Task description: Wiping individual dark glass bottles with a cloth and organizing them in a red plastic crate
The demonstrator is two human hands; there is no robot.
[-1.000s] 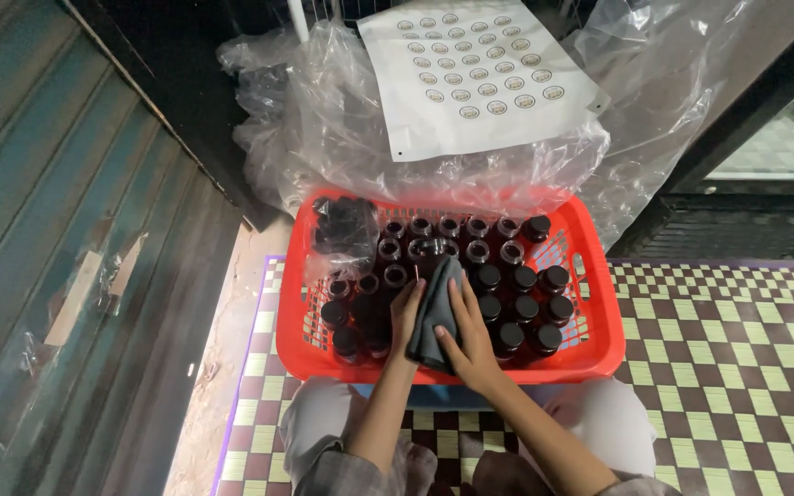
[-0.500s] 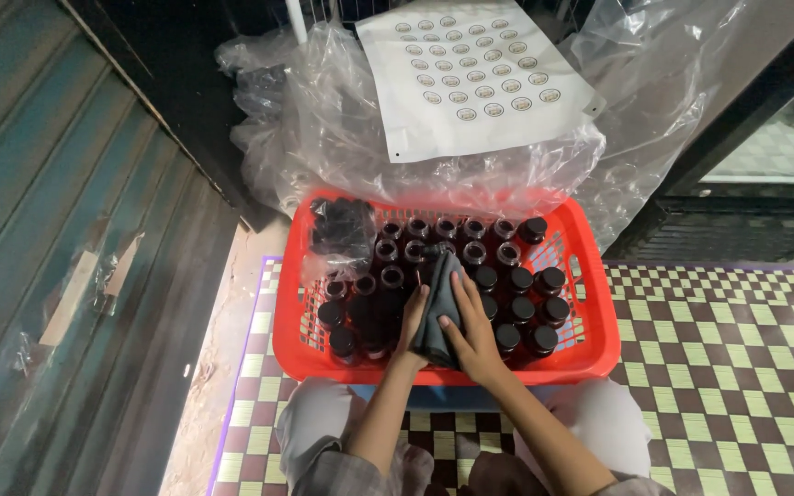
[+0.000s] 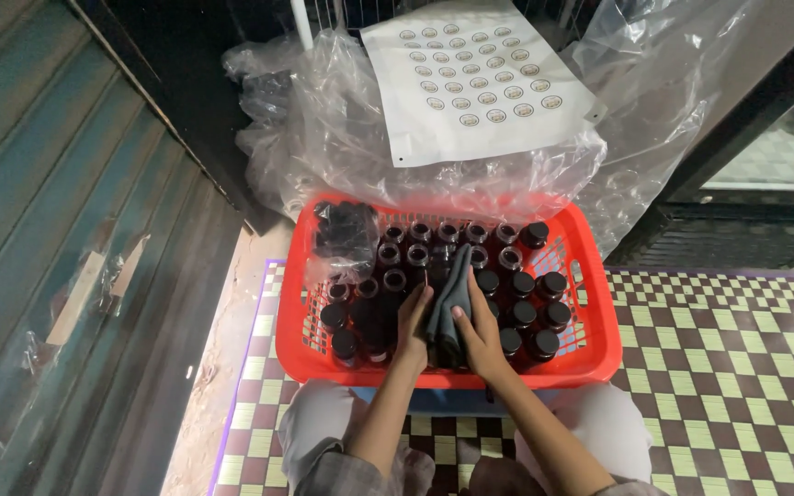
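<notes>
Hands in a red basket full of little dark bottles, holding a grey cloth.

Both hands are in the middle of the red basket (image 3: 599,354): the left hand (image 3: 413,321) and the right hand (image 3: 480,332) have their fingers closed on the grey cloth (image 3: 450,296), which stands up between them among the bottles (image 3: 521,287). Bottles on the right and near side wear black caps; many at the back are open on top, so the work looks about half done. A clear bag of black caps (image 3: 345,230) sits in the back left corner. Behind the basket lies crinkly clear plastic (image 3: 323,129) with a white sheet of round stickers (image 3: 475,78) on it. Nothing blocks the hands.
</notes>
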